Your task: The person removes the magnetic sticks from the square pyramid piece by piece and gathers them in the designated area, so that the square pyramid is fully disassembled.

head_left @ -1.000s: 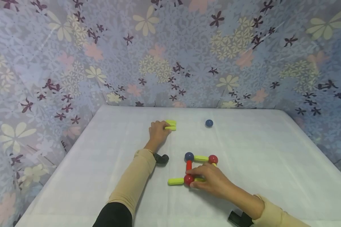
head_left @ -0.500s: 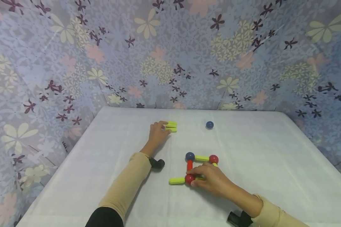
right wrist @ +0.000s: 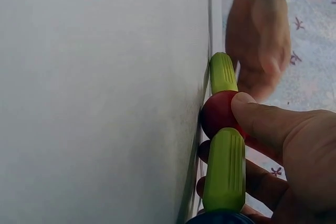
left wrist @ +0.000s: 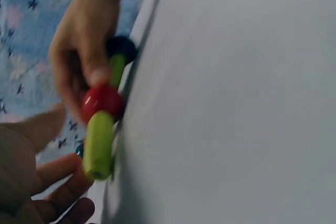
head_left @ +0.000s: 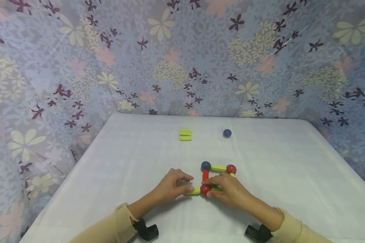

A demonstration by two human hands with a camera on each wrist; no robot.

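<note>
A flat frame of magnetic sticks and balls lies on the white table (head_left: pixel 286 168): a blue ball (head_left: pixel 205 165), a yellow stick (head_left: pixel 219 167), a red ball (head_left: pixel 231 169) and a red stick (head_left: pixel 205 175). My right hand (head_left: pixel 211 189) pinches the near red ball (head_left: pixel 205 189), thumb on top (right wrist: pixel 247 114). A yellow stick (head_left: pixel 196 191) juts left from that ball. My left hand (head_left: pixel 187 184) is at that stick's free end (left wrist: pixel 98 142), thumb and fingers spread around it; the left wrist view shows no closed grip.
Three yellow sticks (head_left: pixel 185 134) lie side by side farther back, with a lone blue ball (head_left: pixel 227 133) to their right. Floral curtain walls surround the table on three sides. Black wrist mounts (head_left: pixel 146 231) sit at both cuffs.
My left hand left the yellow sticks at the back and came near, to the yellow stick jutting from the frame. The right hand kept its hold on the red ball.
</note>
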